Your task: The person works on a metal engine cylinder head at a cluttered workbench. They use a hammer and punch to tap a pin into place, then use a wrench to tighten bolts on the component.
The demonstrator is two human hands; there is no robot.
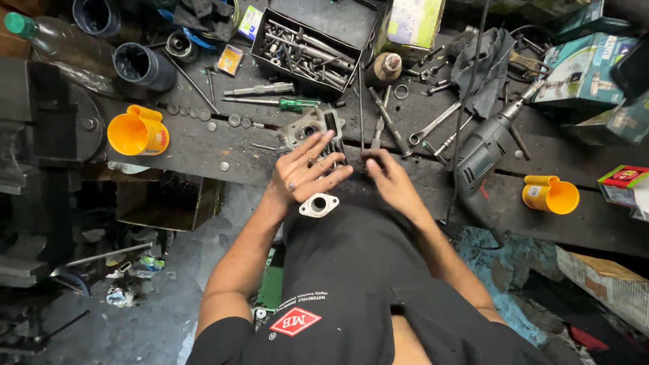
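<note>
Grey metal engine part (318, 128) sits on the dark workbench (203, 145), near the edge by me. My left hand (304, 174) lies on it, fingers spread. My right hand (385, 177) pinches its side, fingers curled

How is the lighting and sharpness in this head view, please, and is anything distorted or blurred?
Head view: even, dim light with soft shadows; mild glare on the orange cup; left hand, right hand and metal cylinder head reasonably sharp; wide-angle bending toward the edges; dark corners lose detail.
</note>
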